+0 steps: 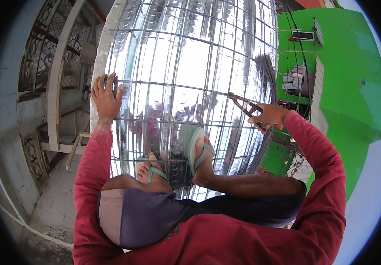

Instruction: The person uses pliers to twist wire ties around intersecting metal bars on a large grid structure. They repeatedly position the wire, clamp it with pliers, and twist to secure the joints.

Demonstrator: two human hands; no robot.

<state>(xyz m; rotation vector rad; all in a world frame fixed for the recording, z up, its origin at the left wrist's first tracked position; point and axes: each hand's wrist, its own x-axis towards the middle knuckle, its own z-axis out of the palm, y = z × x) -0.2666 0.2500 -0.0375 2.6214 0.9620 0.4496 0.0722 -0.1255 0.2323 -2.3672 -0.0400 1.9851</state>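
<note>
My right hand point(267, 115) is closed around the handles of a pair of pincers point(246, 106). Their jaws point left and lie at a crossing of the thin steel bars. The steel bar grid point(173, 84) spreads over shiny ribbed metal decking point(195, 62). At the decking's left edge, my left hand point(106, 98) rests with its fingers apart, by the end of a cross bar. A small dark patch by its fingertips is too small to make out. Between my hands, my feet in green flip-flops point(196, 148) stand on the grid.
A bundle of thin grey wire point(267, 75) lies along the decking's right side. Beyond that edge are a bright green wall point(347, 88) and hanging cables point(294, 26). A rough concrete edge point(101, 55) borders the left, with wooden beams point(60, 88) and a lower level beyond.
</note>
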